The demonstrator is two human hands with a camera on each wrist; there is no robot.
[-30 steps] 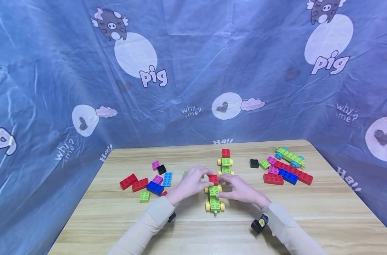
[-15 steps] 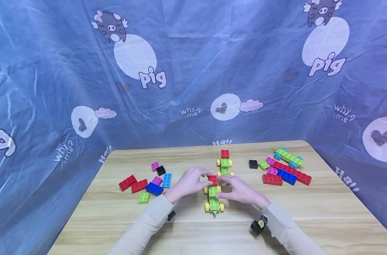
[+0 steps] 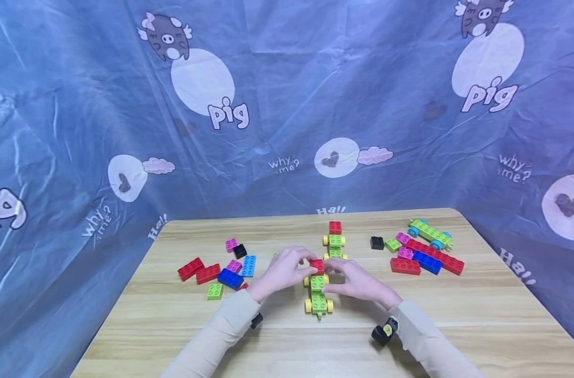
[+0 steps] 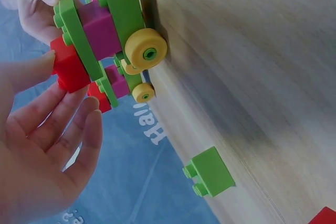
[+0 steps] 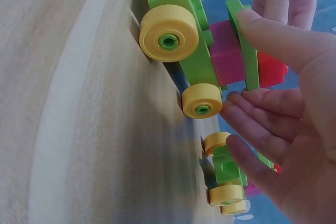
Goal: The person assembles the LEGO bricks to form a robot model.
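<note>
My left hand (image 3: 287, 269) pinches a red building brick (image 4: 72, 66) between thumb and fingers. The brick sits on a flat green plate (image 4: 79, 36), with a magenta brick (image 4: 101, 29) under that plate. All of these stand on a green wheeled base (image 3: 319, 303) with yellow wheels, on the table. From the other side my right hand (image 3: 356, 281) grips the green plate, its thumb on one edge and fingertips at the opposite edge in the right wrist view. Just behind stands a similar wheeled build (image 3: 335, 240), also topped by a red brick (image 3: 335, 227).
Loose bricks lie at the left, among them a blue brick (image 3: 230, 278) and a red brick (image 3: 208, 273). On the right are a long red brick (image 3: 449, 262), a black brick (image 3: 377, 242) and a green base with blue wheels (image 3: 430, 233). A patterned cloth (image 3: 268, 105) hangs behind the table.
</note>
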